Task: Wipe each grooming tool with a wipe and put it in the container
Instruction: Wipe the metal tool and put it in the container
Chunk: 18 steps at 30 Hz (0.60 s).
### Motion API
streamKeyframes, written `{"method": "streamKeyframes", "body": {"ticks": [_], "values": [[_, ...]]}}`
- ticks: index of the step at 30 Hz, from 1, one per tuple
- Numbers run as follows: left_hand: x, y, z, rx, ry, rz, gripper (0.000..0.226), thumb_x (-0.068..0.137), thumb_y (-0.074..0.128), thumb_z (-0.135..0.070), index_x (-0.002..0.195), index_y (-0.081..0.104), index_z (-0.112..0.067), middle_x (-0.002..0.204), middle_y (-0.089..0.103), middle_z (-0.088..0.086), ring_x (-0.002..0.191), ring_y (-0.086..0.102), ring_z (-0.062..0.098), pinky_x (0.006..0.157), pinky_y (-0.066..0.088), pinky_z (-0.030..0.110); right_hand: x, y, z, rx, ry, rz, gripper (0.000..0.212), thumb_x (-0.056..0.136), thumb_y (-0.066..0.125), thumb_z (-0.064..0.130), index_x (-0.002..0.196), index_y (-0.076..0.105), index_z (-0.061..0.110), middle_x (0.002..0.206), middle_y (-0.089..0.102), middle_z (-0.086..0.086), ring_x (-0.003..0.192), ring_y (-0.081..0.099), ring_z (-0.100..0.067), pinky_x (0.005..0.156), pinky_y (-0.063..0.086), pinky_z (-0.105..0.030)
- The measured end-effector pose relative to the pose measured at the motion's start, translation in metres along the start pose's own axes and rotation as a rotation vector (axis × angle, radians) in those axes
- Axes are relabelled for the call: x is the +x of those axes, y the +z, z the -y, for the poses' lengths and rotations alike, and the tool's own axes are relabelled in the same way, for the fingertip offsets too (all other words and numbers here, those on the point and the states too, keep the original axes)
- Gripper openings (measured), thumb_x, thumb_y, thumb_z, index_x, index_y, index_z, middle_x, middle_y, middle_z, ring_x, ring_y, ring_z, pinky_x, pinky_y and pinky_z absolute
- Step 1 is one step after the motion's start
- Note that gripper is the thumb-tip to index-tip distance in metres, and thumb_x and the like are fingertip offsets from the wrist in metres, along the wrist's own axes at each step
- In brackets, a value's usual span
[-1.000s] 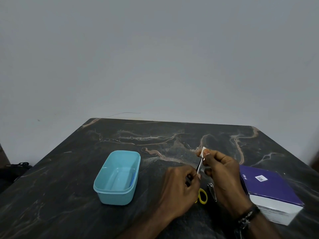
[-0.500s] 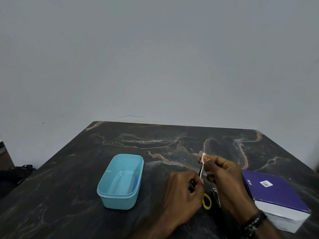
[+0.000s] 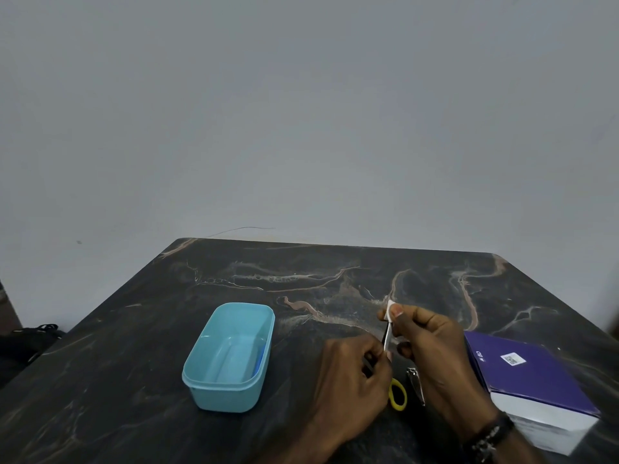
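While left hand (image 3: 351, 373) grips tweezers (image 3: 387, 339), right hand (image 3: 425, 333) pinches wipe (image 3: 390, 309); one container (image 3: 231, 356).

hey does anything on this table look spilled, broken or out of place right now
Nothing stands out. The blue container sits upright, the purple box lies flat, and the nail clipper and yellow-handled scissors lie between the hands.
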State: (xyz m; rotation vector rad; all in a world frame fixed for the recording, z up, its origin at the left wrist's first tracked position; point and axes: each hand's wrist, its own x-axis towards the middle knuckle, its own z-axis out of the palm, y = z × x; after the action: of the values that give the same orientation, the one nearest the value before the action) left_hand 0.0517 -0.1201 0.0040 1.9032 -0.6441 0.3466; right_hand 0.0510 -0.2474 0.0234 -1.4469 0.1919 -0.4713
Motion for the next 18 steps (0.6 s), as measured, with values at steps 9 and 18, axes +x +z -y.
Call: {"method": "streamKeyframes", "body": {"ticks": [9, 18], "values": [[0.002, -0.005, 0.000, -0.004, 0.015, -0.033, 0.021, 0.088, 0.060, -0.020, 0.068, 0.064, -0.014, 0.050, 0.057, -0.010, 0.043, 0.055, 0.002, 0.045, 0.033, 0.008, -0.005, 0.004, 0.004, 0.024, 0.094, 0.157, 0.022, 0.089, 0.060, 0.009, 0.082, 0.071, -0.009, 0.070, 0.070, -0.018, 0.051, 0.063, -0.015, 0.045, 0.048, -0.020], [-0.003, 0.003, 0.004, 0.059, 0.029, 0.014, 0.018, 0.083, 0.057, -0.032, 0.073, 0.063, -0.018, 0.055, 0.065, -0.004, 0.045, 0.057, 0.003, 0.048, 0.047, 0.027, 0.005, -0.002, -0.001, 0.113, 0.069, -0.083, 0.018, 0.087, 0.067, 0.019, 0.083, 0.074, 0.003, 0.075, 0.070, -0.019, 0.063, 0.056, -0.028, 0.060, 0.049, -0.035]]}}
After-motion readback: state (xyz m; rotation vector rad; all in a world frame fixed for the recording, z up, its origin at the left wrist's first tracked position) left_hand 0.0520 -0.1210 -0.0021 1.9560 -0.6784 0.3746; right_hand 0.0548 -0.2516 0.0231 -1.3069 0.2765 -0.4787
